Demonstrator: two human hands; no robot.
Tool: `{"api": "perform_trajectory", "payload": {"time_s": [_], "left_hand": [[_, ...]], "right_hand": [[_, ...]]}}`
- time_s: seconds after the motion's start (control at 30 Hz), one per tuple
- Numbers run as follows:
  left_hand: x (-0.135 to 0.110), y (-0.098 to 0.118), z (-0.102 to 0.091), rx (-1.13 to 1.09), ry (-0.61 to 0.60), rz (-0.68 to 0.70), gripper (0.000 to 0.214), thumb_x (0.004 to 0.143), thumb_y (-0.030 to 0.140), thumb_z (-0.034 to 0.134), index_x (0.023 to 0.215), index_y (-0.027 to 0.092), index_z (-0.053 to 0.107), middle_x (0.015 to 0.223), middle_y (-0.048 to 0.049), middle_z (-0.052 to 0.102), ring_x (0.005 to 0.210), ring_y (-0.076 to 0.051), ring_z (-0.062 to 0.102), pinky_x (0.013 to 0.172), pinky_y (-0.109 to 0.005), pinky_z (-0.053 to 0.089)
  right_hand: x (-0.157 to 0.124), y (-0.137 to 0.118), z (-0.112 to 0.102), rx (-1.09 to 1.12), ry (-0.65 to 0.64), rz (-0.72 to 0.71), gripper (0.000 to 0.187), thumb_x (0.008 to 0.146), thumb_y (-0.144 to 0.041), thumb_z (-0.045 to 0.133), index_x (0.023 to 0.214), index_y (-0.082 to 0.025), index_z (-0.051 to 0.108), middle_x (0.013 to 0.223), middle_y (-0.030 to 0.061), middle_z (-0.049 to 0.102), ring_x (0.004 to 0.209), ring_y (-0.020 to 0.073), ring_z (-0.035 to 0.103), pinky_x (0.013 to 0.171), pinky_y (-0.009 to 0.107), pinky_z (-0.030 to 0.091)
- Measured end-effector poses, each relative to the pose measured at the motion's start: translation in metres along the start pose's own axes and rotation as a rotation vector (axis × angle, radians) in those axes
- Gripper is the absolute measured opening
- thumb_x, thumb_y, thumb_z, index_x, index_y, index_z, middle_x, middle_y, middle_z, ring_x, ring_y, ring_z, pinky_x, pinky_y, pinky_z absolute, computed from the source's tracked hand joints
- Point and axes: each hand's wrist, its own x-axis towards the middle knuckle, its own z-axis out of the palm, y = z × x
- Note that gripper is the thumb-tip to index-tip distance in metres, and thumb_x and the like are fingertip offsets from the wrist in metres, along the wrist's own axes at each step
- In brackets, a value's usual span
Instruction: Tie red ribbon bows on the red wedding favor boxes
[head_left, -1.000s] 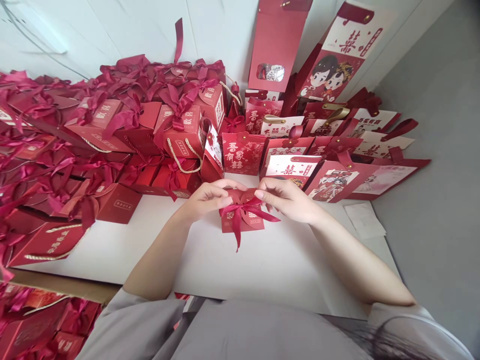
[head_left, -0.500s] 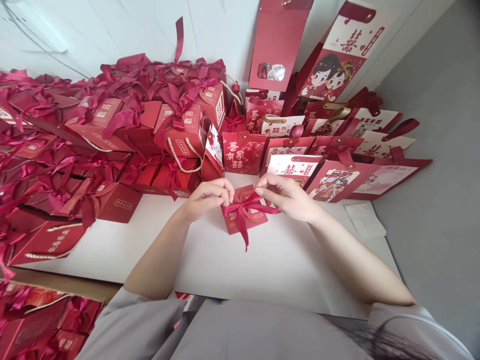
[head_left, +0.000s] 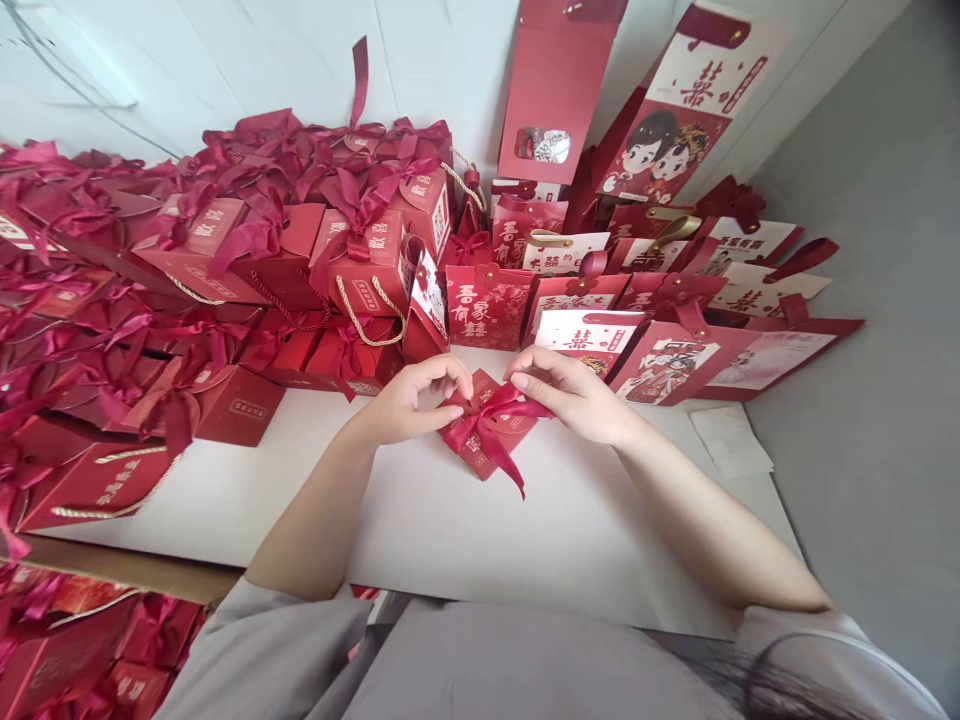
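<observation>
On the white table in front of me lies a small red gift box (head_left: 480, 463) with gold lettering, set at an angle. A crimson ribbon (head_left: 491, 440) is tied in a bow on its top, one tail hanging over the near side. My left hand (head_left: 420, 400) has its thumb and fingertips closed at the bow's left part; what lies exactly between them is partly hidden. At the other side, my right hand (head_left: 574, 395) pinches the bow's right part between thumb and forefinger.
Many ribboned red boxes (head_left: 367, 245) are stacked to the left and at the back. Upright red and white gift bags (head_left: 487, 305) stand behind my hands. White paper (head_left: 731, 440) lies at the right, near a grey wall (head_left: 862, 300). More boxes (head_left: 67, 650) sit lower left.
The box has turned a little on the table, and the ribbon's hanging tail has swung to the right. The bow's left part now droops lower beneath my left fingers. My right hand has barely moved.
</observation>
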Motion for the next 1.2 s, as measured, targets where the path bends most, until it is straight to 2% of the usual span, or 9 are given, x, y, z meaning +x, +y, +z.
{"api": "perform_trajectory", "payload": {"time_s": [0.1, 0.17, 0.27, 0.4, 0.53, 0.73, 0.93, 1.1, 1.2], "left_hand": [[0.004, -0.005, 0.003, 0.050, -0.010, 0.073, 0.024, 0.082, 0.014, 0.067, 0.104, 0.022, 0.061, 0.114, -0.0085, 0.060, 0.111, -0.023, 0.059, 0.101, -0.039, 0.046], [0.004, -0.006, 0.003, -0.004, -0.067, 0.070, 0.030, 0.083, 0.018, 0.068, 0.111, 0.023, 0.059, 0.130, -0.0112, 0.055, 0.131, -0.028, 0.052, 0.113, -0.046, 0.039], [0.004, -0.005, 0.003, -0.100, -0.185, 0.026, 0.039, 0.085, 0.024, 0.069, 0.122, 0.025, 0.055, 0.149, -0.0134, 0.043, 0.148, -0.032, 0.036, 0.119, -0.051, 0.034], [0.004, -0.004, 0.002, -0.072, -0.222, 0.016, 0.048, 0.084, 0.027, 0.072, 0.128, 0.028, 0.051, 0.154, -0.0125, 0.039, 0.150, -0.034, 0.033, 0.119, -0.053, 0.034], [0.005, -0.007, 0.004, 0.001, -0.193, 0.046, 0.047, 0.082, 0.028, 0.074, 0.125, 0.028, 0.055, 0.151, -0.0113, 0.043, 0.147, -0.035, 0.037, 0.119, -0.052, 0.035], [0.006, -0.006, 0.011, 0.072, -0.176, 0.031, 0.044, 0.081, 0.028, 0.074, 0.122, 0.025, 0.059, 0.150, -0.0122, 0.041, 0.141, -0.033, 0.044, 0.117, -0.049, 0.039], [0.005, -0.006, 0.012, 0.050, -0.142, 0.021, 0.042, 0.078, 0.027, 0.076, 0.117, 0.025, 0.060, 0.149, -0.0116, 0.043, 0.142, -0.033, 0.043, 0.117, -0.052, 0.039], [0.007, -0.004, 0.016, 0.116, -0.182, 0.044, 0.057, 0.082, 0.031, 0.074, 0.137, 0.029, 0.058, 0.157, -0.0111, 0.036, 0.148, -0.035, 0.035, 0.120, -0.051, 0.036], [0.008, -0.002, 0.019, 0.162, -0.161, 0.065, 0.070, 0.081, 0.037, 0.077, 0.146, 0.031, 0.051, 0.159, -0.0104, 0.036, 0.148, -0.036, 0.034, 0.121, -0.050, 0.036]], "right_hand": [[0.000, 0.001, 0.001, 0.033, -0.010, -0.001, 0.026, 0.100, -0.046, 0.054, 0.097, -0.021, 0.060, 0.088, 0.0010, 0.059, 0.074, 0.0139, 0.053, 0.066, 0.027, 0.044], [0.000, 0.001, 0.001, 0.049, -0.007, -0.012, 0.023, 0.100, -0.044, 0.055, 0.100, -0.022, 0.060, 0.092, 0.0019, 0.060, 0.078, 0.0147, 0.055, 0.069, 0.028, 0.046], [0.000, 0.000, 0.000, 0.060, -0.005, -0.049, 0.023, 0.097, -0.039, 0.060, 0.113, -0.023, 0.060, 0.107, 0.0043, 0.063, 0.086, 0.0162, 0.058, 0.075, 0.030, 0.049], [-0.003, -0.005, -0.005, -0.016, -0.057, -0.094, 0.032, 0.094, -0.024, 0.061, 0.126, -0.025, 0.055, 0.121, 0.0061, 0.061, 0.083, 0.0151, 0.060, 0.071, 0.030, 0.050], [-0.005, -0.009, -0.004, -0.108, -0.022, -0.138, 0.034, 0.090, -0.014, 0.059, 0.122, -0.024, 0.056, 0.119, 0.0063, 0.062, 0.083, 0.0149, 0.062, 0.065, 0.027, 0.048], [-0.002, -0.001, 0.006, -0.121, 0.069, -0.186, 0.011, 0.096, -0.022, 0.060, 0.106, -0.022, 0.064, 0.093, 0.0020, 0.066, 0.075, 0.0134, 0.060, 0.065, 0.027, 0.048], [-0.001, 0.010, 0.013, -0.122, 0.191, -0.190, 0.008, 0.096, -0.029, 0.062, 0.096, -0.022, 0.064, 0.089, 0.0016, 0.067, 0.072, 0.0138, 0.060, 0.063, 0.027, 0.048], [-0.001, 0.007, 0.015, -0.160, 0.221, -0.195, 0.010, 0.096, -0.033, 0.062, 0.096, -0.022, 0.063, 0.093, 0.0032, 0.067, 0.075, 0.0161, 0.061, 0.062, 0.029, 0.048], [-0.004, 0.000, 0.012, -0.233, 0.218, -0.226, 0.014, 0.095, -0.029, 0.063, 0.108, -0.023, 0.060, 0.103, 0.0049, 0.064, 0.081, 0.0173, 0.061, 0.066, 0.030, 0.050]]}}
